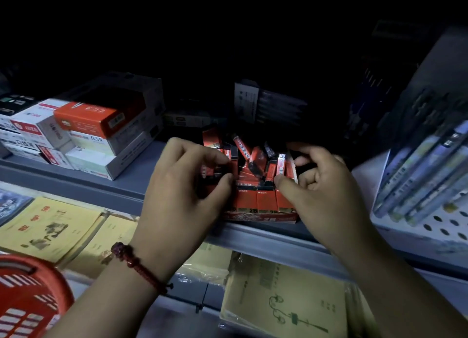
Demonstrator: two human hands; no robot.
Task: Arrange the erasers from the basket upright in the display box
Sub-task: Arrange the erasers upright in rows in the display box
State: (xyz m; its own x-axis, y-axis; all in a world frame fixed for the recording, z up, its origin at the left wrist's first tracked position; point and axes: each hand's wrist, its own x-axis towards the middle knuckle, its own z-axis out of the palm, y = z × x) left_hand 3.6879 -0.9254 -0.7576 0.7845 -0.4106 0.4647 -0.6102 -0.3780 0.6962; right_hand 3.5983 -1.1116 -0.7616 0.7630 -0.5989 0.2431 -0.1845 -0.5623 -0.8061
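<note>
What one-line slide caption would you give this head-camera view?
Left hand and right hand tidy red erasers in a display box on a shelf: front row upright, the rest jumbled.

My only camera sits on my head, looking forward and down at the grey shelf [131,183] from close in. Its wide lens bows the shelf's front edge, which crosses mid-frame, dropping toward the right. My left hand [182,193] and right hand [321,193] come up from the bottom edge to the display box [260,217] of erasers [263,198] at that front edge. The shelf's back is lost in darkness. The red basket [30,299] cuts the lower left corner.
</note>
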